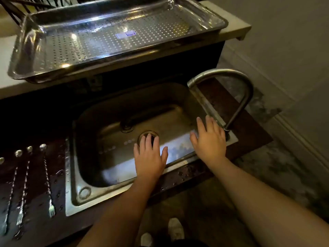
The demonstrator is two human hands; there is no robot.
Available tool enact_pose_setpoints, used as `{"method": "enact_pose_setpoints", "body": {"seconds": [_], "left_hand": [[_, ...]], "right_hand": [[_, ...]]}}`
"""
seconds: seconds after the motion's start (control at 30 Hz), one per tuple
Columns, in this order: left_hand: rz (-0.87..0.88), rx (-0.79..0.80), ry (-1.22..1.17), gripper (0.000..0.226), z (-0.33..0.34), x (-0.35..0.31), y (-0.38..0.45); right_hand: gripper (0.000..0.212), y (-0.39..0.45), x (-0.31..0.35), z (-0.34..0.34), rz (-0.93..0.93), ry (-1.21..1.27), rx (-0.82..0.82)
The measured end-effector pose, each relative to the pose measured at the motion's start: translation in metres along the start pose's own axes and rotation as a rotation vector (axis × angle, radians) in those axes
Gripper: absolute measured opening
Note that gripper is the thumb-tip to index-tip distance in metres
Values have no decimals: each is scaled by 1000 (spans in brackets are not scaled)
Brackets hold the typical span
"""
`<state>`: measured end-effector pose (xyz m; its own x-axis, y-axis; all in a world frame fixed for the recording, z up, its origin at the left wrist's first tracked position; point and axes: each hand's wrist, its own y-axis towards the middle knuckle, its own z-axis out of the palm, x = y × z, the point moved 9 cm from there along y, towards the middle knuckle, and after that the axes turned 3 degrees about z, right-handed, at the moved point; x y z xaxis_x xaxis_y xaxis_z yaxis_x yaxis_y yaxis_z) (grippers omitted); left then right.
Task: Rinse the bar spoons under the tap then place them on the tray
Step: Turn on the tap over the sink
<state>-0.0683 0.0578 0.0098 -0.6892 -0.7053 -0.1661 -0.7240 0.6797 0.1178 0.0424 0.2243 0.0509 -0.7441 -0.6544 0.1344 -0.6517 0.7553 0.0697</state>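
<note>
Hands — left hand (149, 157), right hand (210, 141) — spread (seemingly empty) over sink (74, 175)

Your left hand (149, 157) hovers flat, fingers straight, over the near wall of the steel sink (106, 193), fingertips above the drain (148, 135). Your right hand (209, 139) is spread over the sink's right rim, just beside the base of the gooseneck tap (231, 81). Both hold nothing. The bar spoons (23, 184) lie side by side on the dark wet counter (195, 172) left of the sink. The perforated steel tray (32, 56) sits on the raised pale ledge (236, 24) behind the sink.
</note>
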Motion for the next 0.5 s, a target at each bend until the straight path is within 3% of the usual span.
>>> {"method": "enact_pose_setpoints", "body": {"seconds": [0.17,0.5], "left_hand": [[-4,45,8,53,22,-4,-7],[-67,-1,-45,54,27,2,-13]], "right_hand": [[60,-2,-6,-4,31,2,-45],[73,-5,-16,15,79,59,51]]}}
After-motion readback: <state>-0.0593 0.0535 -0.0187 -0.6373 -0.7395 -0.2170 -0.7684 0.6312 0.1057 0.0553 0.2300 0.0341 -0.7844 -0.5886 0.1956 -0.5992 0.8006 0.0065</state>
